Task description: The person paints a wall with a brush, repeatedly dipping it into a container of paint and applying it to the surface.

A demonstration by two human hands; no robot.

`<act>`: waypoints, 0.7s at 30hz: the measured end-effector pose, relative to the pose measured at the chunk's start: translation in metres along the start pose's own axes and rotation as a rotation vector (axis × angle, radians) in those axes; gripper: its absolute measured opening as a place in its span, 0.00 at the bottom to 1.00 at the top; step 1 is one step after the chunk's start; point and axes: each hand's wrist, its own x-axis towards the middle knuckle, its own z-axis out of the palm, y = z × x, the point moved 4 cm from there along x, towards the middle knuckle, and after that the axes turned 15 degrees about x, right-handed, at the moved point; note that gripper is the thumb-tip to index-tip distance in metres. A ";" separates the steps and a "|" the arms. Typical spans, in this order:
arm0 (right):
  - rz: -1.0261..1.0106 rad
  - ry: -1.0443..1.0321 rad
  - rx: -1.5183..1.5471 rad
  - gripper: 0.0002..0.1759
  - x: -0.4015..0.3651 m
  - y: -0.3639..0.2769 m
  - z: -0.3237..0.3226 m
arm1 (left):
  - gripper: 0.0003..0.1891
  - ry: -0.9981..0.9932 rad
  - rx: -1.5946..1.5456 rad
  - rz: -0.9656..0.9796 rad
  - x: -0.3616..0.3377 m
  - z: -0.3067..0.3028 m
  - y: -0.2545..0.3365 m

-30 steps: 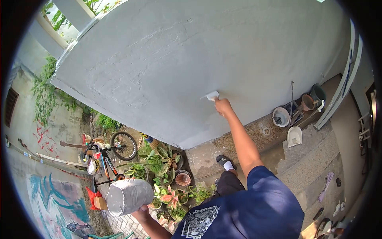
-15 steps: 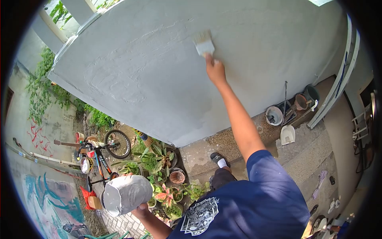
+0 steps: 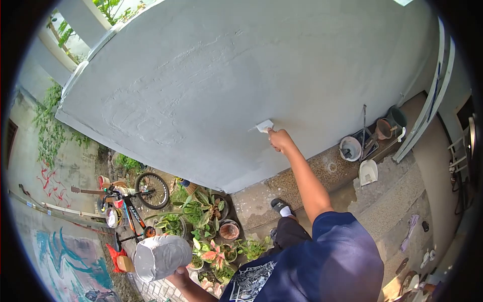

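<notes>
My right hand point(image 3: 280, 139) is closed around the handle of a wide paintbrush point(image 3: 264, 126), its bristles against the grey wall point(image 3: 211, 95). Around the brush the wall looks darker in a broad patch, with rough raised marks to the left. Low on the left, my left hand point(image 3: 177, 276) grips a paint-smeared whitish container point(image 3: 163, 255) from its side and underneath. The container's contents do not show, and most of the left fingers are hidden behind it.
Potted plants point(image 3: 214, 254) stand below the wall near my left arm. A bicycle point(image 3: 132, 209) leans further left. On the right are a white bucket point(image 3: 350, 148), a dustpan point(image 3: 368, 172) and other pots. My foot point(image 3: 280, 205) is on a stone step.
My right hand has brought the brush down the wall, from high up to near its middle. My left hand still holds the container, slightly lower in view.
</notes>
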 end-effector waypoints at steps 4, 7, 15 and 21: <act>-0.467 -0.127 0.012 0.25 -0.109 -0.151 0.034 | 0.61 -0.130 -0.130 -0.036 0.011 0.025 0.005; -0.743 -0.292 0.261 0.24 -0.173 -0.242 0.060 | 0.61 -0.173 -0.207 0.016 0.020 0.059 0.017; -0.904 0.095 -0.271 0.25 -0.022 -0.107 0.042 | 0.61 -0.212 -0.139 0.025 0.026 0.088 0.027; 0.198 0.204 -0.239 0.31 0.044 0.136 -0.048 | 0.61 -0.239 -0.069 0.003 0.019 0.067 0.021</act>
